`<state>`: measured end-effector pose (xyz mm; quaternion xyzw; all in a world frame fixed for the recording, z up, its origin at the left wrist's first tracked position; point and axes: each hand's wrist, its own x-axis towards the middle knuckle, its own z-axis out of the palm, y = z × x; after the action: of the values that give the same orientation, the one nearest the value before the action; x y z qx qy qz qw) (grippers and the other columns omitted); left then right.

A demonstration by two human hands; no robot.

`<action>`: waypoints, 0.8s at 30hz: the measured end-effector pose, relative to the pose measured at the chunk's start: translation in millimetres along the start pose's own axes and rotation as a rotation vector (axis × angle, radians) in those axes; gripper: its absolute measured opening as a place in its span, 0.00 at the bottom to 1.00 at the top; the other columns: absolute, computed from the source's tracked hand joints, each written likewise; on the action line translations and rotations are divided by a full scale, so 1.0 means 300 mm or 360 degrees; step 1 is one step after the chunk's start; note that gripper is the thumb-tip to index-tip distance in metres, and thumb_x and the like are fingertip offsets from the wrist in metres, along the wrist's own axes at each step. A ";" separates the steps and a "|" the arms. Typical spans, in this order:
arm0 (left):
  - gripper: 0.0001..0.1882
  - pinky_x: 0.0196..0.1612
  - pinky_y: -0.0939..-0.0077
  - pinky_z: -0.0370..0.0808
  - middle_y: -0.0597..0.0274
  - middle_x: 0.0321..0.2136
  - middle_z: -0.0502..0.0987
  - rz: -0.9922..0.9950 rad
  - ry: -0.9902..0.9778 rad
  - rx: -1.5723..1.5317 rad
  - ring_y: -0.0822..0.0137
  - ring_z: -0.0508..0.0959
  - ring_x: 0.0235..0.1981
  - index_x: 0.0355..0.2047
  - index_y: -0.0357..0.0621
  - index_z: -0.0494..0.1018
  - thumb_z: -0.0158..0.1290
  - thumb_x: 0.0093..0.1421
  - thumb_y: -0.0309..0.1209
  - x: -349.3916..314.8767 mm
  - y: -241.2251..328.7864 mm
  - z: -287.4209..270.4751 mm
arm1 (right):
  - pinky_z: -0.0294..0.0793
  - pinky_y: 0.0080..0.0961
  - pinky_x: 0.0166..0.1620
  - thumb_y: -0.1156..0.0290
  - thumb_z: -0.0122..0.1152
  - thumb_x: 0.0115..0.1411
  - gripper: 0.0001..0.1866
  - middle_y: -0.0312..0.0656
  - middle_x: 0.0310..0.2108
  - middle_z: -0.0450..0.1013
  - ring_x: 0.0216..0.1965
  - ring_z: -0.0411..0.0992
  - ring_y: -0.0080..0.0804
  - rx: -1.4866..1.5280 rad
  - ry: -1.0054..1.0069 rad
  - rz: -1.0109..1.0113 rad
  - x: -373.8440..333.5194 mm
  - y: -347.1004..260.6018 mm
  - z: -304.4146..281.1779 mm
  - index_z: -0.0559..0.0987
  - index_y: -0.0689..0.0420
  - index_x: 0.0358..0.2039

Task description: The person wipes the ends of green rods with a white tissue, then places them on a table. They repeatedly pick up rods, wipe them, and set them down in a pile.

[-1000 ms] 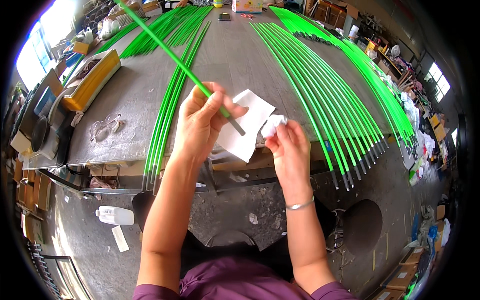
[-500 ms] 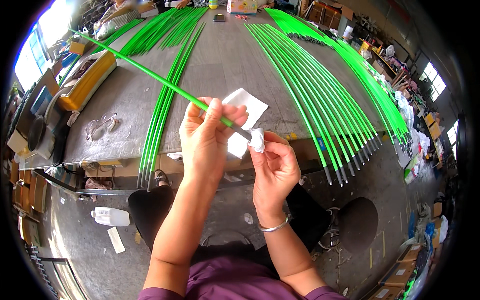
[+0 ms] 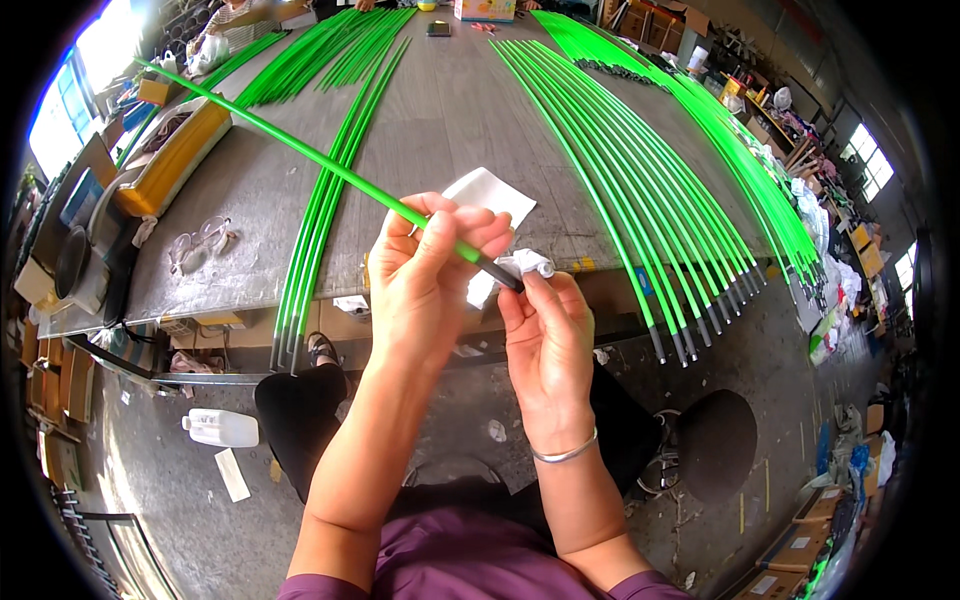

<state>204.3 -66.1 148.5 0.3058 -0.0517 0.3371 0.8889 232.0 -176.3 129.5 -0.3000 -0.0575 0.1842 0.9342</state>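
Note:
A long green rod (image 3: 330, 164) slants from the far left down to the middle, ending in a dark grey tip. My left hand (image 3: 415, 275) is closed on it near that end, thumb on top and the other fingers loosely curled. At the tip, my right hand (image 3: 548, 345) pinches a crumpled white cloth or tissue (image 3: 528, 263), which sits beside and behind the dark end. The right fingertips touch the tip's end. Beyond the hands, a white sheet (image 3: 488, 192) lies on the table. More green rods (image 3: 318, 235) lie left of my hands, and a fanned row of rods (image 3: 625, 200) lies right.
The grey table (image 3: 450, 110) carries further green bundles at the far left and right. Glasses (image 3: 203, 245) and a yellow-sided box (image 3: 178, 160) are at left. A white jug (image 3: 222, 428) stands on the floor; a round dark stool (image 3: 716, 448) is at right.
My right hand has shifted slightly right and turned. The cloth, wrapped over the rod's tip before, now sits behind it, leaving the dark end showing. My left hand keeps its hold.

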 end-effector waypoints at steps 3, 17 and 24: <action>0.06 0.47 0.61 0.78 0.55 0.33 0.76 -0.0073 -0.0254 -0.0113 0.55 0.79 0.40 0.40 0.40 0.68 0.44 0.64 0.25 0.002 0.008 -0.009 | 0.77 0.15 0.39 0.78 0.58 0.56 0.03 0.39 0.35 0.74 0.35 0.74 0.23 0.0361 -0.0120 0.0443 0.007 0.022 -0.017 0.74 0.59 0.32; 0.24 0.26 0.68 0.67 0.50 0.17 0.70 0.0222 0.0151 0.3255 0.63 0.69 0.17 0.58 0.51 0.63 0.47 0.61 0.28 -0.018 0.548 -0.255 | 0.80 0.17 0.37 0.80 0.55 0.58 0.02 0.41 0.32 0.74 0.32 0.75 0.27 0.0194 0.0282 0.0827 -0.172 0.117 -0.391 0.73 0.59 0.32; 0.23 0.50 0.63 0.68 0.38 0.46 0.72 -0.0310 0.0159 0.3627 0.44 0.73 0.47 0.58 0.47 0.63 0.45 0.61 0.27 -0.031 0.491 -0.284 | 0.80 0.17 0.36 0.80 0.53 0.59 0.03 0.40 0.32 0.75 0.32 0.75 0.26 0.0135 0.0298 0.0825 -0.209 0.092 -0.417 0.73 0.58 0.33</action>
<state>94.5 64.3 151.9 0.9227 0.3432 0.1294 0.1184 192.7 -246.7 12.0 -0.2811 0.1154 0.3908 0.8689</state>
